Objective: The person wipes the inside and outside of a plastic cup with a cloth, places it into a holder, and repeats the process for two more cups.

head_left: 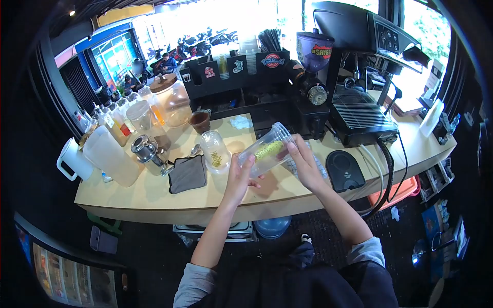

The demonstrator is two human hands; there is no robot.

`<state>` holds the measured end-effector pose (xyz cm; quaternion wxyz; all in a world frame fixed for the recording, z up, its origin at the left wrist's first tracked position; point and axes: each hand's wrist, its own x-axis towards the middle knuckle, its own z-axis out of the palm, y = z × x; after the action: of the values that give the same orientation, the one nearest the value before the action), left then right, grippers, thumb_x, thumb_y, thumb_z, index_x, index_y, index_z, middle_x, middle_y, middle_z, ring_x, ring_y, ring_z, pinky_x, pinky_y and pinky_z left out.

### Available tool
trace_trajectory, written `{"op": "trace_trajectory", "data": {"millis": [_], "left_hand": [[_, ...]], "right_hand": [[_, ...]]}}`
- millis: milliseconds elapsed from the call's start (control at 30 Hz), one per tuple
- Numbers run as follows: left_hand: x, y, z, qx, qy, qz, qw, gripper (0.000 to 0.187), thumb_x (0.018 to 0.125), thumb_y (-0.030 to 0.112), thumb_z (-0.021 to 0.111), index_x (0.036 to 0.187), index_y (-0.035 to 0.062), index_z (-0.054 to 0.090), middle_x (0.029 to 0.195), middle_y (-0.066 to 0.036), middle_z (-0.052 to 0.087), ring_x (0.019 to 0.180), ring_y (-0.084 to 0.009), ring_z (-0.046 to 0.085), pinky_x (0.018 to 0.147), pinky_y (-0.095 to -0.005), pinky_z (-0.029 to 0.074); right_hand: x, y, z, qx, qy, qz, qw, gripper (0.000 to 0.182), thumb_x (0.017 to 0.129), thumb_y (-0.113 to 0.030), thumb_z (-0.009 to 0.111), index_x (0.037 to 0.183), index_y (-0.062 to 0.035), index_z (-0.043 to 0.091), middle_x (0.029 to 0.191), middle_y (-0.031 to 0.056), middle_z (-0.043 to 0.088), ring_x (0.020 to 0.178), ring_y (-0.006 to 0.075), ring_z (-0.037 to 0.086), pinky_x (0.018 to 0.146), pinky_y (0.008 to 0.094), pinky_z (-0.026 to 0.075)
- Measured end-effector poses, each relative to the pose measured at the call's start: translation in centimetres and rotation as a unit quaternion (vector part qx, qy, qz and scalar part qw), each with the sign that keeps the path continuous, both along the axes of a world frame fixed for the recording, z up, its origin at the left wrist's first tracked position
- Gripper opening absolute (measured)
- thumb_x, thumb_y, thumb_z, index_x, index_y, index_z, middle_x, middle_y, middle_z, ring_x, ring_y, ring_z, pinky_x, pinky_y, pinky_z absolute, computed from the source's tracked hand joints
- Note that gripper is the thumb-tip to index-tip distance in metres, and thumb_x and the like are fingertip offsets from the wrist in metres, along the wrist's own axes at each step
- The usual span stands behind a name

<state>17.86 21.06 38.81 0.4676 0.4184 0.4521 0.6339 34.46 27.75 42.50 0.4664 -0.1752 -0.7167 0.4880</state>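
Above the counter I hold a clear plastic cup (pixel 264 154) tilted on its side, with yellow-green print on its wall. More than one rim shows at its upper right end, so cups look nested there. My left hand (pixel 240 177) is closed round the base end. Near the rims, my right hand (pixel 304 163) grips the other end, thumb on the side. Just left of my hands, another clear cup (pixel 211 141) with similar print stands upright on the counter. A folded dark grey cloth (pixel 188 174) lies beside it, and a checked cloth is partly hidden behind my right hand.
Pitchers (pixel 110 154), bottles and a large wooden-lidded jar (pixel 172 105) crowd the counter's left side. A black organizer (pixel 241 74) with cups and straws stands behind. To the right are a grinder (pixel 312 61), an espresso machine (pixel 362 113) and a black scale-like pad (pixel 345 169).
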Motion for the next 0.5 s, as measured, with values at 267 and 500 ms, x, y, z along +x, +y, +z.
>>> {"op": "trace_trajectory", "data": {"millis": [267,500], "left_hand": [[-2.4,-0.3,4.3,0.137,0.228,0.089,0.960,0.059,0.085,0.023,0.061,0.121,0.0026,0.020,0.113,-0.015,0.041,0.099,-0.0170,0.048,0.078,-0.0266,0.045],[-9.7,6.7,13.0,0.322,0.345,0.309,0.826,0.070,0.076,0.024,0.072,0.120,-0.0023,0.024,0.117,-0.021,0.038,0.109,-0.0270,0.043,0.094,-0.0359,0.035]], "right_hand": [[-3.0,0.8,0.7,0.072,-0.014,-0.063,0.995,0.029,0.098,-0.030,0.031,0.095,-0.0041,0.043,0.082,0.0070,0.050,0.081,0.0142,0.048,0.076,0.0280,0.038],[-7.3,7.3,5.6,0.002,0.056,0.007,0.998,0.030,0.088,-0.017,0.054,0.113,-0.0053,0.042,0.107,0.0068,0.047,0.098,0.0130,0.046,0.080,0.0256,0.040]]}}
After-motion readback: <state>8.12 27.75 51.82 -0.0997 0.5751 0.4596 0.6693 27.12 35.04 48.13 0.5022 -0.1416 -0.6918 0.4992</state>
